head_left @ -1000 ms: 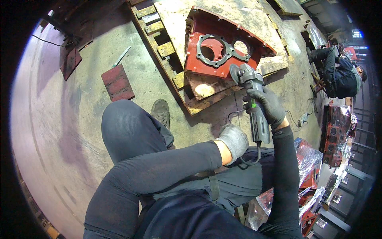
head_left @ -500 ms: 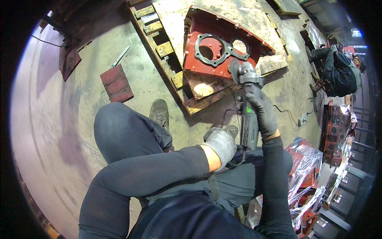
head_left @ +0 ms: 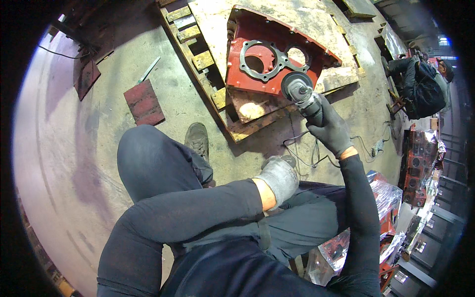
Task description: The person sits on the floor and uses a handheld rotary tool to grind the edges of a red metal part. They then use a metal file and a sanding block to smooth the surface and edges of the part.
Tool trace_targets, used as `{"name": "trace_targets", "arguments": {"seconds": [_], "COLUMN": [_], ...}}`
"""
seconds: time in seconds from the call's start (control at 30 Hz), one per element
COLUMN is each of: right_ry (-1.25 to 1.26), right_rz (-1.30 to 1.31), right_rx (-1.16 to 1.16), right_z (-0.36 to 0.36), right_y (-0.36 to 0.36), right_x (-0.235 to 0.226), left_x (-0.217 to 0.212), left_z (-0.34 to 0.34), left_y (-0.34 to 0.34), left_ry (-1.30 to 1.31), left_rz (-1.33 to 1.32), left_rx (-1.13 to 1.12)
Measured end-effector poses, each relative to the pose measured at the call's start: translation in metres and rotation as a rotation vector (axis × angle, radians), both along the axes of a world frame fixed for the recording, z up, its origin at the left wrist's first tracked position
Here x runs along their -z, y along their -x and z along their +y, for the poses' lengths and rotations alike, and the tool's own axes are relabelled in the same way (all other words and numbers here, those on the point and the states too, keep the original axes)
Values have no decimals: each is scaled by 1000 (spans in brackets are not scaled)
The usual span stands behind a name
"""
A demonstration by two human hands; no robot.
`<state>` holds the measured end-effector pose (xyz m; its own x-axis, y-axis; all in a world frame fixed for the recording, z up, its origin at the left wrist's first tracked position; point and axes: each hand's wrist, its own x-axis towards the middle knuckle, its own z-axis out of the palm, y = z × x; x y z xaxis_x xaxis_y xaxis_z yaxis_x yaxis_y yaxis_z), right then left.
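Concrete floor [head_left: 64,163], grey and stained, carries everything here. On it, toward the far edge, lies a wooden pallet [head_left: 208,59], and on the pallet's near right part sits a red casting [head_left: 269,59], a flat-faced housing with raised walls and two round bores. A grey gasket plate [head_left: 269,62] lies on its face, matching the bores. A small red plate [head_left: 143,102] lies on the floor left of the pallet, well apart.

The person crouches at the pallet's near edge, one shoe [head_left: 198,138] planted just short of it. The right hand [head_left: 331,131], in a dark glove, is closed around the body of an angle grinder [head_left: 304,96], whose disc hangs over the casting's near right corner; whether it touches cannot be told. The left hand [head_left: 279,178], in a light glove, is loosely curled and holds nothing, resting near the knee, close to the cord [head_left: 302,148] that loops across the floor.

This looks like the moment of bringing the grinder to the casting's edge. A next move would seem to call for a second hand on the tool and the cord kept away from the disc.

Another person [head_left: 420,89] works at the far right.
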<state>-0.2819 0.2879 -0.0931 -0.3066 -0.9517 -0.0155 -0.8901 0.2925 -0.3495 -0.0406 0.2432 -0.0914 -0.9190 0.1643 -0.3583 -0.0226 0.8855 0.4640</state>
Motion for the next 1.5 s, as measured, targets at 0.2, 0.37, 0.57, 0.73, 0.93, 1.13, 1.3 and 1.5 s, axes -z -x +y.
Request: {"name": "trace_targets", "arguments": {"seconds": [0.2, 0.37, 0.57, 0.73, 0.93, 1.13, 1.3, 1.5], "right_ry": [-10, 48, 113, 110, 41, 80, 185, 128], "right_rz": [110, 116, 118, 80, 106, 108, -90, -476], "right_rx": [-109, -120, -58, -61, -98, 37, 141, 344], "right_z": [-1, 4, -2, -3, 2, -9, -16, -12], "right_y": [19, 39, 49, 39, 44, 51, 39, 6], "right_x": [10, 12, 9, 0, 8, 8, -7, -20], "left_x": [1, 1, 5, 2, 8, 16, 8, 9], "left_z": [-2, 2, 2, -3, -5, 4, -4, 1], "left_y": [5, 7, 9, 5, 5, 3, 11, 8], "left_ry": [-29, -20, -54, 2, -26, 31, 1, -22], "left_rz": [-82, -62, -7, 85, 80, 152, 92, 67], "left_rx": [-3, 9, -29, -24, 20, -64, -6, -75]}}
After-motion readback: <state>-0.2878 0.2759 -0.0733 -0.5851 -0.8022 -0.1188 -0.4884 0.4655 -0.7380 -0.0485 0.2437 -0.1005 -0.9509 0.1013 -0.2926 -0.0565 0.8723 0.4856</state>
